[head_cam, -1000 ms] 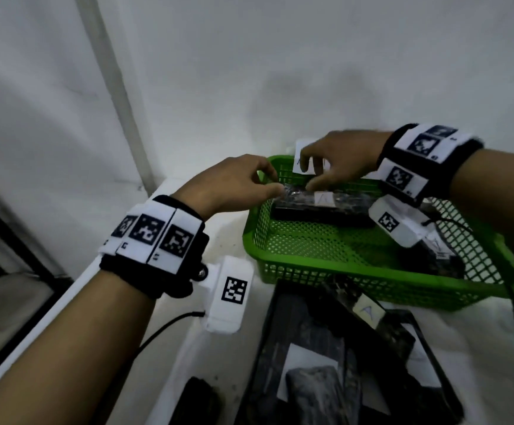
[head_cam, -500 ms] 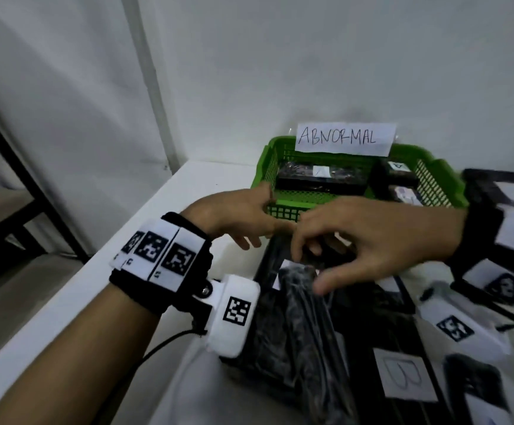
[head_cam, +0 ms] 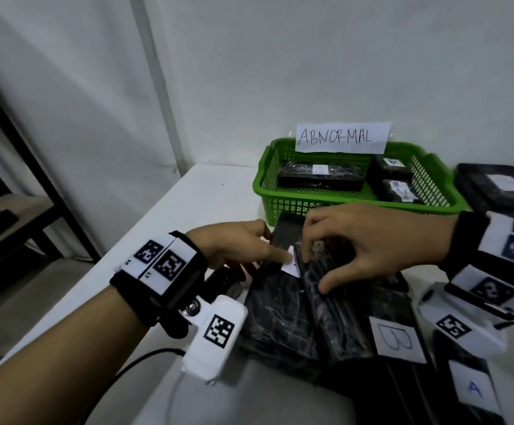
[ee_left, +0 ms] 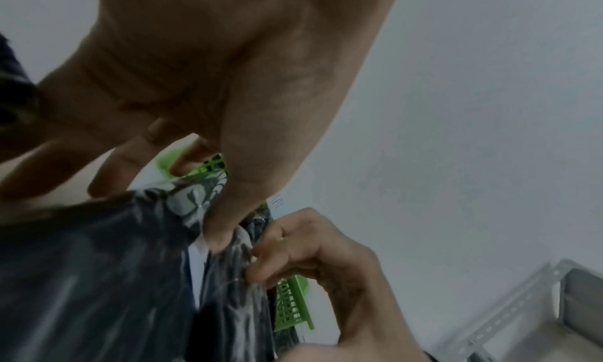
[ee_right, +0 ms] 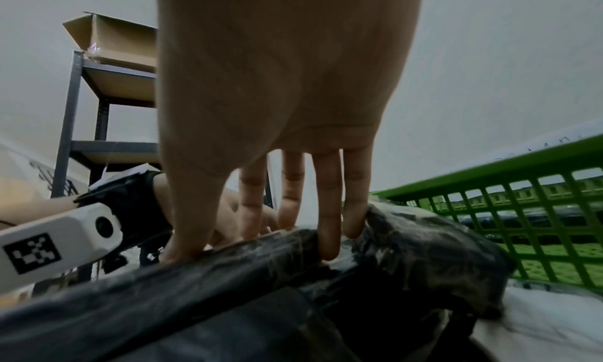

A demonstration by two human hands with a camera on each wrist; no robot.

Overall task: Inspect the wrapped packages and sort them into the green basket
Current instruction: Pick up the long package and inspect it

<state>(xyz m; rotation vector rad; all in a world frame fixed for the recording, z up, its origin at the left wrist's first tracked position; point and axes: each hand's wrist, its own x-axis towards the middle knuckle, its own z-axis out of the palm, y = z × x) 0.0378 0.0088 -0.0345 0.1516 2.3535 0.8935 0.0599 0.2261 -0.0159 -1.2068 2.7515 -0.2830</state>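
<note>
The green basket [head_cam: 283, 204] with an "ABNORMAL" paper sign [head_cam: 341, 138] stands at the back of the white table [head_cam: 206, 191] and holds three black wrapped packages [head_cam: 320, 177]. In front of it lies a pile of black wrapped packages. My right hand [head_cam: 314, 268] grips the far end of a long narrow black package [head_cam: 338, 320] on top of the pile, thumb on the near side and fingers [ee_right: 328, 238] on the far side. My left hand [head_cam: 268, 250] is just left of it. Its thumb [ee_left: 218, 236] touches that package's end by a white label, and its fingers rest on the wider package [ee_left: 81, 264] beside it.
Packages labelled B [head_cam: 398, 340] and A [head_cam: 473, 389] lie at the front right of the pile. Another black stack [head_cam: 501, 185] sits right of the basket. A metal shelf rack [ee_right: 75, 125] with a cardboard box [ee_right: 114, 42] stands to the left. The wall is close behind.
Both hands have come back from the basket, leaving a package inside it, and have dropped onto the pile in front. The right hand has taken hold of the long package.
</note>
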